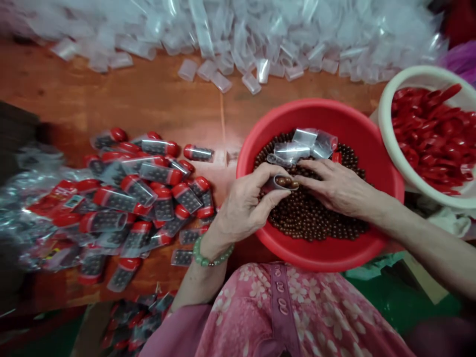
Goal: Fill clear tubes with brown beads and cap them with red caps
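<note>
My left hand [247, 201] is closed round a clear plastic tube [285, 182], whose open end faces right and shows several brown balls inside. My right hand [330, 186] reaches over the red basin [320, 260], palm down, its fingertips by the tube's mouth; what its fingers hold, if anything, is hidden. Brown balls [316, 220] cover the basin's floor beneath both hands. On top of them, just beyond my fingers, lie several clear tubes [292, 150], with a bit of red among them.
Filled tubes with red caps [163, 203] are heaped on the wooden table [167, 99] at left, beside crinkled plastic bags [22, 213]. Loose clear tubes [238, 44] pile along the far side. A white bucket [386, 114] of red caps [427, 139] stands right.
</note>
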The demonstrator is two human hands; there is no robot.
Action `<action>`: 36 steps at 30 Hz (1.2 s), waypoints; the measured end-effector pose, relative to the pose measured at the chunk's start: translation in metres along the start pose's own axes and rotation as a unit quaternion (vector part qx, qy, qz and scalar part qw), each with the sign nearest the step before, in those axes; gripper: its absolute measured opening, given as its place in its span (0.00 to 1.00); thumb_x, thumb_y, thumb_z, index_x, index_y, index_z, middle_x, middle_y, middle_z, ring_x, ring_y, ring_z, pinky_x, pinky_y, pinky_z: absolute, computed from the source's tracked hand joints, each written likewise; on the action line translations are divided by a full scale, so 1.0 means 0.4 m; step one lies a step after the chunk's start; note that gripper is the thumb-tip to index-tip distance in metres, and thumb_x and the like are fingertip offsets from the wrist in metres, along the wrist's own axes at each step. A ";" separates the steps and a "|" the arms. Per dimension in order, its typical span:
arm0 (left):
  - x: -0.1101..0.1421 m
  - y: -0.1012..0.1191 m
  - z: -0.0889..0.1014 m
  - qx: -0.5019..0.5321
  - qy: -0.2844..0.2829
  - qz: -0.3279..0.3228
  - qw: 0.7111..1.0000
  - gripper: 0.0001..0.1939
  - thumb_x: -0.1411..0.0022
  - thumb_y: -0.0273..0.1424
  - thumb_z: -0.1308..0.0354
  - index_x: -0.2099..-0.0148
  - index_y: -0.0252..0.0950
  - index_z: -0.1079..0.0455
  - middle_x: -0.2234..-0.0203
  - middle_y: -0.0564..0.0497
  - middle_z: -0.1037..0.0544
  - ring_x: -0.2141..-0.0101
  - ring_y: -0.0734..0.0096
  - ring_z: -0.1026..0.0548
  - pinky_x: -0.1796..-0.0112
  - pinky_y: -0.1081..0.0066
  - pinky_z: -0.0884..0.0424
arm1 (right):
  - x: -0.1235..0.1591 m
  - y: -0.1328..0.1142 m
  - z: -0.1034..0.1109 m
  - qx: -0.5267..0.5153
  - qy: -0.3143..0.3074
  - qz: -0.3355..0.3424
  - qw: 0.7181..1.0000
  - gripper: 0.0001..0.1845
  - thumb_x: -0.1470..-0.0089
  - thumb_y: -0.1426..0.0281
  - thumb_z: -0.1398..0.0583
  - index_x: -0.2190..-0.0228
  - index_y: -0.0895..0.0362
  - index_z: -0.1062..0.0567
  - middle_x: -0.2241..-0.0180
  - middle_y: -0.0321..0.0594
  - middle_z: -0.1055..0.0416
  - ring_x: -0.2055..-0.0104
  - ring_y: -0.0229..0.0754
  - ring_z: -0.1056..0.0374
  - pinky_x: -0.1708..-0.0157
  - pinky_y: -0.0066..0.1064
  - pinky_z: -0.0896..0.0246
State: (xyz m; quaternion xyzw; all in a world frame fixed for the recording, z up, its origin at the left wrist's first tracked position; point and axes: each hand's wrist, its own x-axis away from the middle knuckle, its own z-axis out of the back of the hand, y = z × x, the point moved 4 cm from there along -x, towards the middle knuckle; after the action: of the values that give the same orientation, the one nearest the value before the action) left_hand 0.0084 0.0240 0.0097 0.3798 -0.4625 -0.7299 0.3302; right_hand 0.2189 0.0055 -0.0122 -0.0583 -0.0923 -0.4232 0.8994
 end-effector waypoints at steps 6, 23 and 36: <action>-0.003 -0.012 -0.021 0.159 0.013 0.059 0.985 0.07 0.35 0.29 0.38 0.54 0.34 0.29 0.60 0.48 0.20 0.59 0.72 0.21 0.55 0.73 0.25 | 0.080 0.000 -0.051 0.040 -0.114 -0.228 0.966 0.41 0.38 0.48 0.44 0.35 0.63 0.40 0.51 0.61 0.29 0.67 0.56 0.23 0.72 0.42 0.31; -0.012 0.003 -0.031 0.169 -0.009 0.060 0.984 0.06 0.37 0.29 0.37 0.57 0.34 0.25 0.62 0.48 0.19 0.60 0.69 0.22 0.54 0.69 0.27 | 0.016 -0.040 0.165 -0.350 0.278 -0.011 0.894 0.21 0.39 0.64 0.36 0.46 0.54 0.28 0.67 0.36 0.25 0.71 0.36 0.29 0.68 0.29 0.30; -0.037 -0.005 -0.034 0.187 -0.070 0.058 0.978 0.06 0.38 0.26 0.36 0.58 0.35 0.23 0.63 0.49 0.18 0.59 0.69 0.21 0.53 0.70 0.27 | -0.015 -0.050 0.154 -0.361 0.323 0.063 0.873 0.24 0.43 0.63 0.33 0.46 0.53 0.28 0.56 0.43 0.23 0.54 0.43 0.25 0.54 0.35 0.27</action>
State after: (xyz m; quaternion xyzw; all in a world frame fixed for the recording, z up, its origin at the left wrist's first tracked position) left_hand 0.0272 0.0313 0.0077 0.3554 -0.6341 -0.6350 0.2616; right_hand 0.1925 0.0086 0.0472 -0.2446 0.3661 -0.3651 0.8203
